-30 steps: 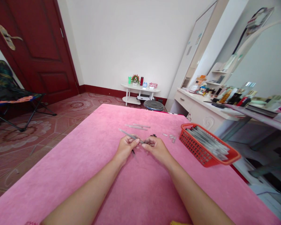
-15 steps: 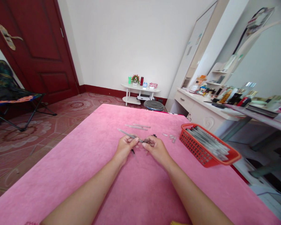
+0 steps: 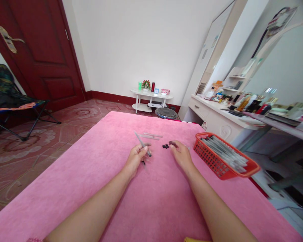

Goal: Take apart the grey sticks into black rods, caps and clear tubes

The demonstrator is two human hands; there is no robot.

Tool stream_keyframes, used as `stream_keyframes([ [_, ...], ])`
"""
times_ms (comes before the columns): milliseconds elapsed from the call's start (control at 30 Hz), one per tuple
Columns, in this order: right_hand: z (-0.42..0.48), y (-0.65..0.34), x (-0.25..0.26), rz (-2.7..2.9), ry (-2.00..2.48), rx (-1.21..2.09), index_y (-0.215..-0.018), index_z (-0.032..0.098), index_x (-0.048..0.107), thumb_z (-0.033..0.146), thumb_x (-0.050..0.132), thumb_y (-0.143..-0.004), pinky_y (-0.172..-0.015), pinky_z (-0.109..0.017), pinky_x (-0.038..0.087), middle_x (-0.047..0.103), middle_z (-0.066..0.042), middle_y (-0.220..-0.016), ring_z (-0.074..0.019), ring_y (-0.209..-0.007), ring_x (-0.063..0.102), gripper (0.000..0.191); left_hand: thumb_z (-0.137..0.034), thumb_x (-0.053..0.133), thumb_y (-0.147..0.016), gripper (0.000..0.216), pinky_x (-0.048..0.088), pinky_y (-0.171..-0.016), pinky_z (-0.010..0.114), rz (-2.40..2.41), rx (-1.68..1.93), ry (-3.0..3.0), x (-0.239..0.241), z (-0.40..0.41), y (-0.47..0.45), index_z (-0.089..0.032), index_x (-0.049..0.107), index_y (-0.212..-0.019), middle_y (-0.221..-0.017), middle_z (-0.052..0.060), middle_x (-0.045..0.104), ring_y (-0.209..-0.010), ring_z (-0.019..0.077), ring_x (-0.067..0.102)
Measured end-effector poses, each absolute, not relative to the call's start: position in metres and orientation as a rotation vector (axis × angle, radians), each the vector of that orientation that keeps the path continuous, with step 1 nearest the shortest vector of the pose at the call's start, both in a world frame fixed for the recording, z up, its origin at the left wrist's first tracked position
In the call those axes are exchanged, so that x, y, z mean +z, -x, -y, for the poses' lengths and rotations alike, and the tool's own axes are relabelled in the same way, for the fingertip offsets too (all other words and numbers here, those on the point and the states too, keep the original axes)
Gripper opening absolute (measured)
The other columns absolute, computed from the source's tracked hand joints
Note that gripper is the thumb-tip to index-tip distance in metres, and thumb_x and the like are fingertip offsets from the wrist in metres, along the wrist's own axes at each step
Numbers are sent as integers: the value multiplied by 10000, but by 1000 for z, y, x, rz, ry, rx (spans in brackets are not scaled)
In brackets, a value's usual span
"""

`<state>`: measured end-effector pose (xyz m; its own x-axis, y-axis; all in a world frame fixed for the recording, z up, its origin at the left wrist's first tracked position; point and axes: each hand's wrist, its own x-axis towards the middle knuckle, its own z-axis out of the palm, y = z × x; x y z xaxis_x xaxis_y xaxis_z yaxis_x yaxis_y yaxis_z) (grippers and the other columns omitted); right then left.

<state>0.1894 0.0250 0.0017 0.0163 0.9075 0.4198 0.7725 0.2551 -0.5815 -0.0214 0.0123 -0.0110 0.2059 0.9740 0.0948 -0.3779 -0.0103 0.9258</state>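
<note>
Pink cloth [image 3: 156, 201] spreads under my forearms, with a red basket [image 3: 212, 164] of grey sticks [image 3: 224, 149] on the right. My left hand [image 3: 135, 158] clamps a slim, tilted pen [image 3: 141, 141] between thumb and fingers; my right hand [image 3: 183, 157] is curled, too blurred to tell whether it pinches anything. Beyond lie thin clear rods [image 3: 153, 135]. Smallest are the black pieces [image 3: 165, 146], just beside my right fingertips. I judge I'm mid-way through handling pen parts; the next move calls for a light, precise pinch while the left stays steady.
</note>
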Motion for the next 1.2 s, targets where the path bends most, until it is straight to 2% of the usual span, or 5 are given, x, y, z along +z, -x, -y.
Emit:
stream_keyframes([
  [167,-31,-225,-16,1923,1874,-144,-1257,161,466,146,460,-768,-983,-393,275,500,-97,-1268,-259,-1218,353,489,-427,521,-778,498,310,-450,194,-725,1135,-1138,-6,-7,18,-101,526,-1155,-616,-31,458,-469,62,419],
  [467,-28,-223,-14,1949,1870,-235,-971,189,646,171,496,-775,-857,-333,348,649,-74,-967,-219,-972,523,248,-372,496,-785,426,172,-420,209,-801,1119,-1263,-7,-9,19,-92,573,-1098,-574,-51,395,-413,43,290],
  [833,-27,-190,20,1603,1250,472,-892,138,614,269,533,-734,-676,-301,454,647,-68,-841,-177,-745,575,221,-439,516,-749,404,279,-483,228,-1008,1149,-1412,-3,-10,21,-108,683,-910,-452,-28,443,-478,116,404],
  [1067,-19,-177,36,1614,1182,454,-819,164,620,204,570,-698,-705,-293,445,637,-47,-814,-164,-763,569,137,-458,517,-756,408,315,-510,241,-1018,1157,-1468,-3,-10,21,-106,699,-856,-399,-27,426,-506,144,455],
  [1200,-17,-177,38,1565,1180,511,-924,163,611,195,580,-683,-632,-262,447,620,-34,-780,-147,-705,561,245,-456,513,-758,406,308,-497,233,-1017,1155,-1486,-4,-11,20,-106,699,-850,-426,-20,450,-506,136,448],
])
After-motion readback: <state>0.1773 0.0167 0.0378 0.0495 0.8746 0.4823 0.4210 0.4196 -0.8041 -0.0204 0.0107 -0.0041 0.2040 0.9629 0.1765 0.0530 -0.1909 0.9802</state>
